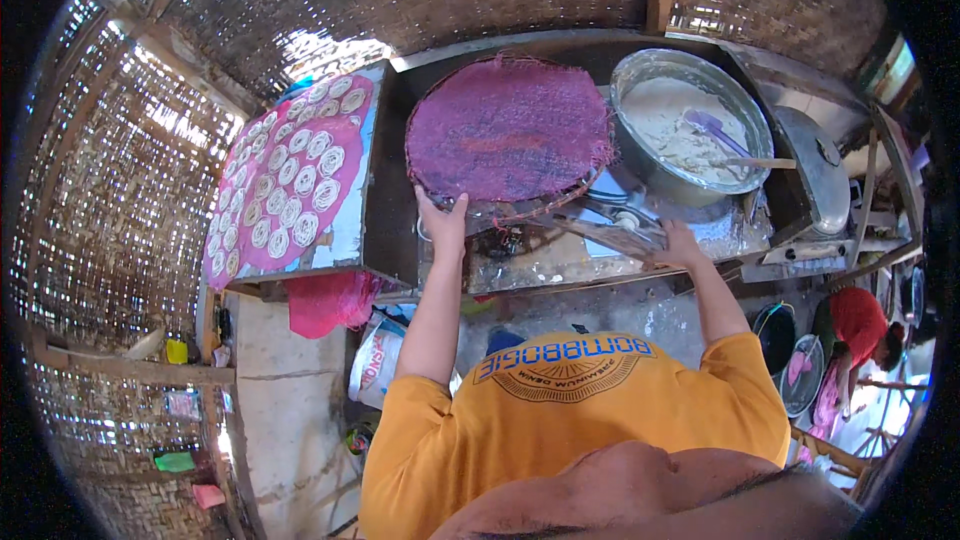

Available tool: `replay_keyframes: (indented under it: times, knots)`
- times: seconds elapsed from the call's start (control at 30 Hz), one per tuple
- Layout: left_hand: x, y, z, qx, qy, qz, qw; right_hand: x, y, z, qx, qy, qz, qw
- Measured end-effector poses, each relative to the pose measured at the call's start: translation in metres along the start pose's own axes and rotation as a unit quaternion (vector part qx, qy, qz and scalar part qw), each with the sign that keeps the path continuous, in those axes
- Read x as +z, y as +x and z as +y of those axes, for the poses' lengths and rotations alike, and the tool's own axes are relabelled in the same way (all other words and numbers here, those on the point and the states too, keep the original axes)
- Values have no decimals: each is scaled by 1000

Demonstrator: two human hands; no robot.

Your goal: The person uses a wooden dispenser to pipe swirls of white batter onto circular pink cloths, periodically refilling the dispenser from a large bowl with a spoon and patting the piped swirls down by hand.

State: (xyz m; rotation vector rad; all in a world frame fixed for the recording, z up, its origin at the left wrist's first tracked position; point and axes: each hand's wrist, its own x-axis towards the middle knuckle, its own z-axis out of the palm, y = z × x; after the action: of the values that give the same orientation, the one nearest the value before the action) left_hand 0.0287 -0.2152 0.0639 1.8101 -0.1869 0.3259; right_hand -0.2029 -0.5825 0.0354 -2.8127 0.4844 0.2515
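Right now my left hand (443, 218) grips the near rim of the round purple mesh tray (508, 128), thumb over the edge, fingers underneath so I can't see them. That tray is bare, nothing piped on it yet, and sits just ahead of the hand on the worktop (540, 260). My right hand (677, 243) lies flat on the worktop beside the tray's right edge, open palm down, holding nothing. Just beyond the right hand is the metal basin (690, 120) of pale batter with a purple ladle (715, 127) in it, plenty left. Far left of my left hand a pink sheet (290, 175) is already filled with rows of white spiral rounds, so I judge one batch done, this tray pending
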Motion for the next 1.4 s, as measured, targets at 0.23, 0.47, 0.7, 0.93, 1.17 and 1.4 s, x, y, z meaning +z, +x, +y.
replay_keyframes:
  times: [0.23,0.47,0.7,0.93,1.17,1.4]
  knots:
    - [-21,33,37,-102,-53,-102,988,-11,-87,-18,96,432,-30,896]
    - [-37,89,35,-207,-169,-212,940,-28,-165,-3,114,613,-17,782]
    - [-19,103,20,55,277,-123,951,-94,-171,-54,57,773,126,619]
    - [17,18,115,343,301,-503,734,-136,-115,-103,-36,778,5,628]
    - [23,40,112,183,26,-504,843,-164,-56,-128,-85,746,-220,623]
    - [44,97,213,14,-688,-440,577,-185,-14,-136,-101,677,-409,604]
